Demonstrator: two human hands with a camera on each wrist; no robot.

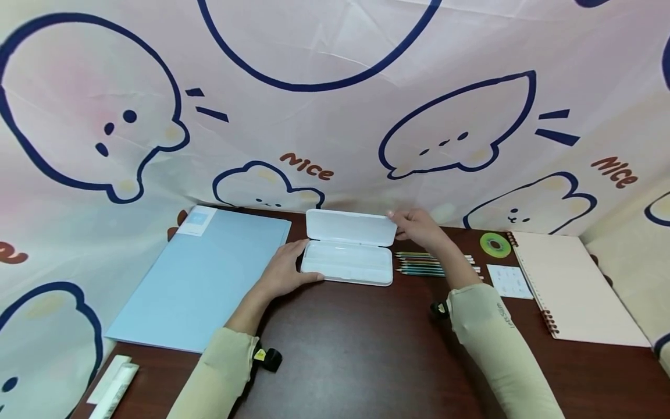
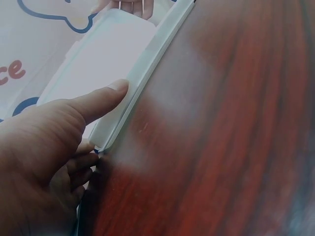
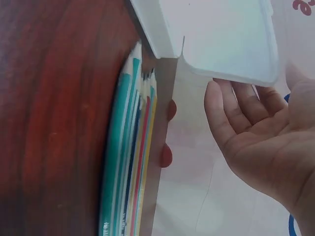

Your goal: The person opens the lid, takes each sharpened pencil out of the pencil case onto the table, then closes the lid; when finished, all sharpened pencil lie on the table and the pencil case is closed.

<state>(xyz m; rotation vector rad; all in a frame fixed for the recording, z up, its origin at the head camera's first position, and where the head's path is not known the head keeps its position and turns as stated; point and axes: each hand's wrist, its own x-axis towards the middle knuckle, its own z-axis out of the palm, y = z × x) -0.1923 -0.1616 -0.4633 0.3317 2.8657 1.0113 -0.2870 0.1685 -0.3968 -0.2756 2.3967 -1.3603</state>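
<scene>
A white pencil case (image 1: 346,263) lies open on the dark wooden table, its lid (image 1: 349,227) raised at the back. Bare white compartments show inside the tray. My left hand (image 1: 287,271) grips the tray's left end, the thumb (image 2: 106,98) over the front rim and the fingers around the side. At the lid's right edge, my right hand (image 1: 420,228) holds the upper corner between thumb and fingers. In the right wrist view, the right fingers (image 3: 241,101) sit against the lid's edge. Several pencils (image 1: 420,269) lie in a row beneath the right forearm.
A large light-blue folder (image 1: 209,279) lies to the left. A spiral sketchbook (image 1: 578,291), a green disc (image 1: 495,245) and a small white sheet (image 1: 509,281) are at the right. Narrow white packets (image 1: 114,387) rest at the front left. A printed cloth (image 1: 335,128) hangs behind the table.
</scene>
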